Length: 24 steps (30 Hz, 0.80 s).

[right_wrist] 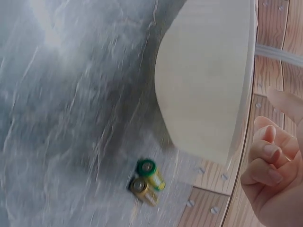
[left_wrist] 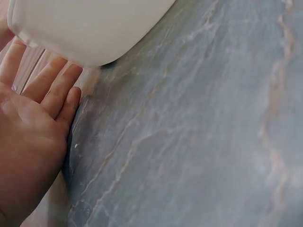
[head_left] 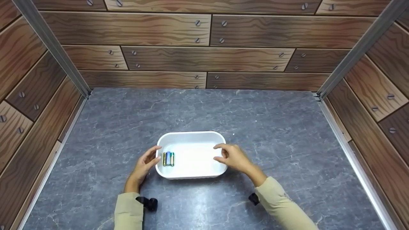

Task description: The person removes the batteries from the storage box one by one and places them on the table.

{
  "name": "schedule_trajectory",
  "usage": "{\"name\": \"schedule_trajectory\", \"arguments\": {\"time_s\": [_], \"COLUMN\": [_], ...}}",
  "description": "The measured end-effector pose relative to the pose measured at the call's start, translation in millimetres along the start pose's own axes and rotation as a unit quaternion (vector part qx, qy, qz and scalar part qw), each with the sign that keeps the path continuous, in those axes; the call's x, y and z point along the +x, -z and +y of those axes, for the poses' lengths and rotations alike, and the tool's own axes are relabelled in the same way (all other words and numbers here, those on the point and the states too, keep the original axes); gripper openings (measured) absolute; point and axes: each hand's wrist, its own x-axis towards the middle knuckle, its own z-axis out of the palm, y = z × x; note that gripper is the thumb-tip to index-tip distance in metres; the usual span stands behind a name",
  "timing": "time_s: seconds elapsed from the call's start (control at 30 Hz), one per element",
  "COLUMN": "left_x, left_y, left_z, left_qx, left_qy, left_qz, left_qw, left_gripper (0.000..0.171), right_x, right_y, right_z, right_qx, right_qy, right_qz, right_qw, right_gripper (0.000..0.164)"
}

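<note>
A white oblong tub stands on the grey marbled surface. Inside its left end lie three small batteries, side by side: one gold and dark, one blue, one green and gold. My left hand is at the left rim, thumb and forefinger spread, the other fingers fairly straight beside the wall. Over the right rim reaches my right hand, thumb and forefinger apart with nothing between them; its other fingers are loosely curled. The right wrist view shows a green battery and a gold battery near the tub.
Plank-patterned walls border the surface at the back and both sides. Metal rails run along the side edges. Dark wrist-worn devices sit by both sleeves. Grey surface stretches behind the tub.
</note>
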Motion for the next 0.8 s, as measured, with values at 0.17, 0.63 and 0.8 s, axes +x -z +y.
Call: {"name": "schedule_trajectory", "arguments": {"time_s": [0.17,0.63,0.8], "left_x": [-1.9,0.2,1.7], "left_y": [-0.5,-8.8,-14.8], "left_z": [0.8,1.5,-0.7], "left_qx": [0.006,0.011,0.009], "left_qy": [-0.013,-0.018,-0.015], "left_qz": [-0.003,-0.022,-0.028], "left_qw": [0.9999,0.9995,0.9995], "left_gripper": [0.048,0.049,0.049], "right_x": [3,13,19], "right_y": [-13,-36,-43], "right_z": [-9,-20,-20], "right_qx": [-0.012,-0.052,-0.055], "right_qy": [0.015,0.002,0.0], "right_qz": [-0.006,-0.055,-0.064], "right_qw": [1.0,0.997,0.996], "right_gripper": [0.032,0.035,0.034]}}
